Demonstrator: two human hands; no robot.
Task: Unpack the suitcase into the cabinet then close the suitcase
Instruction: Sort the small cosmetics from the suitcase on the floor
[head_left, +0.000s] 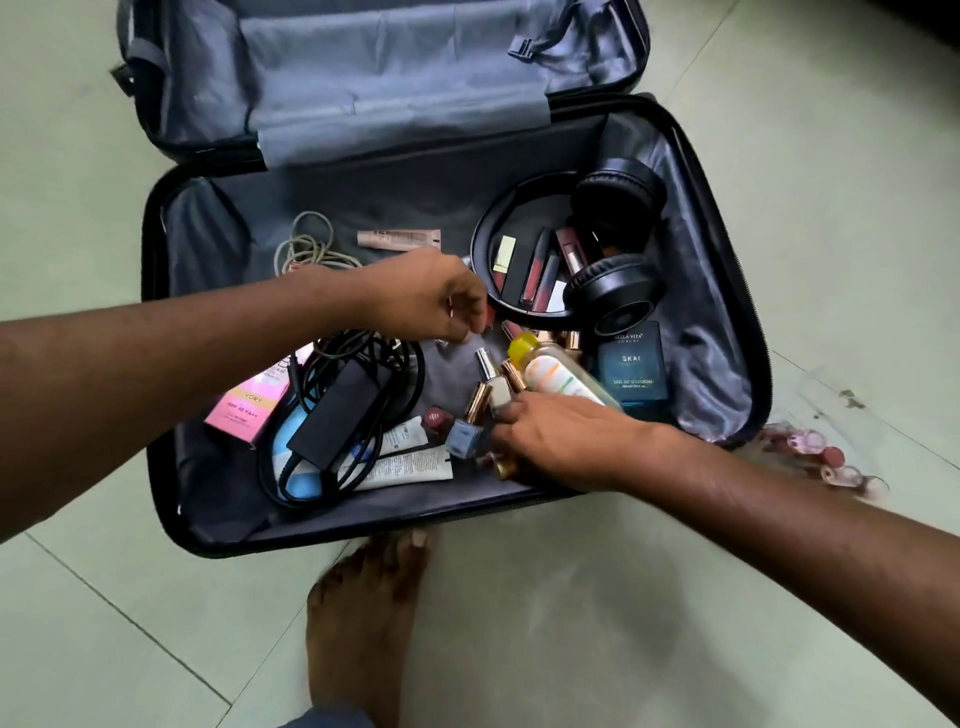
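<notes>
Foot (363, 623): bare, on the tiled floor (623, 623), toes just short of the suitcase's near rim.
Suitcase (171, 364): open flat on the floor, near half full of loose items, far half only grey lining and straps.
Right hand (566, 441): palm down over the near-right pile of small bottles (475, 402); fingers spread and resting on them, nothing gripped.
Clear bottle (556, 376): yellow cap, lying tilted, its lower end under the right hand's fingers.
Tubes (410, 467): two white ones lying flat, near centre, just left of the right hand.
Charger (337, 410): black brick with tangled cable, near left, lying on a blue item.
Pink box (249, 405): left of the charger, partly under the cable.
Blue box (631, 369): right side, just beyond the right hand.
Left hand (431, 296): centre of the case, fingers curled shut; seems to pinch something small, cannot tell what.
Headphones (613, 291): black, far right, band ringing several lipsticks (535, 270).
Grey cord (306, 244): coiled, far left.
Beige tube (400, 239): lying flat, far centre, beyond the left hand.
Floor right of case: cluster of small pinkish objects (815, 447), blurred.
</notes>
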